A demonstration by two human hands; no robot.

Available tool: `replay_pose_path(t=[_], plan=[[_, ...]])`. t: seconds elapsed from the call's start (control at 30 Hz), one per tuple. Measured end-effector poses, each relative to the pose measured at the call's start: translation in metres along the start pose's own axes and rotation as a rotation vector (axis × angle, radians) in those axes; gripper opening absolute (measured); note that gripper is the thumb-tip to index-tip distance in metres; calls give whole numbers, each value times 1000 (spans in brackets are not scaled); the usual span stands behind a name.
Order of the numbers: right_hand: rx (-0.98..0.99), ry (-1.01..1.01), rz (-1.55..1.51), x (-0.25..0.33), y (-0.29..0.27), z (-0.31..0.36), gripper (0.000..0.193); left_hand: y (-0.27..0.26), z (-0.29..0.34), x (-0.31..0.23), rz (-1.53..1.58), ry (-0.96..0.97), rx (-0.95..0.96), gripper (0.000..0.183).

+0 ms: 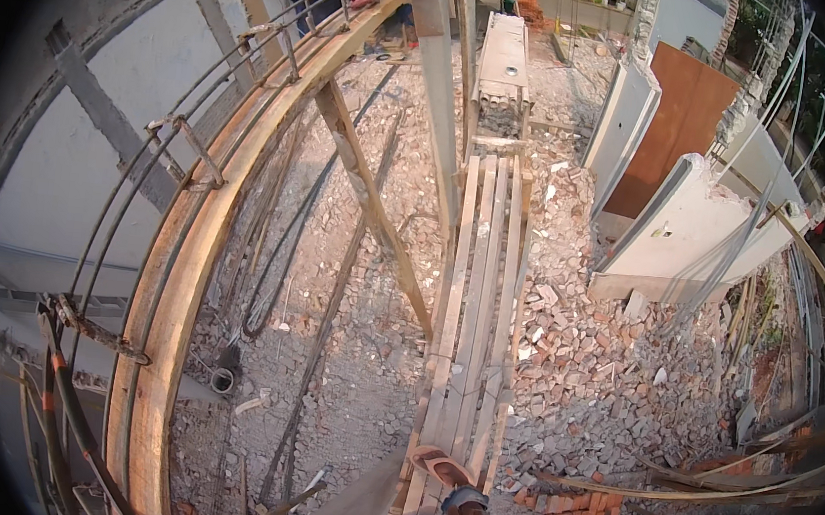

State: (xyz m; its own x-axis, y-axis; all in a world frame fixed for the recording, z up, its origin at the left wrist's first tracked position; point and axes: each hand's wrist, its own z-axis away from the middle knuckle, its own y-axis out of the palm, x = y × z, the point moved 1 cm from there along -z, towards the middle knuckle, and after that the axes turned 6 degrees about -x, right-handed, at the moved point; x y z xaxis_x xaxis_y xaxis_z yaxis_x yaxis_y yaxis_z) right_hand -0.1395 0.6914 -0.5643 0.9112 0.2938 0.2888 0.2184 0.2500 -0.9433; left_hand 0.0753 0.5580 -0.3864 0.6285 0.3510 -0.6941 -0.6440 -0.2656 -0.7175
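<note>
Neither of my hands shows in the picture. My sandalled feet (pixel 442 467) stand on a walkway of long wooden planks (pixel 475 313) that runs straight away from me above rubble. To my left, a long wooden formwork beam (pixel 198 237) curves across the view, with a cage of rusty steel bars (pixel 126 190) along it. A long-handled tool with dark handles and red bands (pixel 80 414) leans against the near end of this cage, and no hand touches it.
Broken brick and concrete (pixel 610 376) cover the ground below. A slanted timber prop (pixel 374 194) supports the beam. Broken wall panels (pixel 684 224) with bare steel bars stand at right, near a brown board (pixel 672 124). Orange bricks (pixel 582 507) lie at lower right. A pipe (pixel 222 378) lies at left.
</note>
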Motion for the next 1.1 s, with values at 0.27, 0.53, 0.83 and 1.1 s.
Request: replay_pose_path(t=[0.27,0.53,0.83,1.1], plan=[[98,70,0,-4,-15,-20,28,9,-22,25,34,-47,7,111],[212,117,-40,-6,-14,-26,33,10,-36,37,35,-84,12,111],[319,208,-210,5,-50,-44,48,9,-46,43,12,-99,17,110],[239,196,-241,11,-50,-44,37,20,-46,64,-58,-87,-15,110]])
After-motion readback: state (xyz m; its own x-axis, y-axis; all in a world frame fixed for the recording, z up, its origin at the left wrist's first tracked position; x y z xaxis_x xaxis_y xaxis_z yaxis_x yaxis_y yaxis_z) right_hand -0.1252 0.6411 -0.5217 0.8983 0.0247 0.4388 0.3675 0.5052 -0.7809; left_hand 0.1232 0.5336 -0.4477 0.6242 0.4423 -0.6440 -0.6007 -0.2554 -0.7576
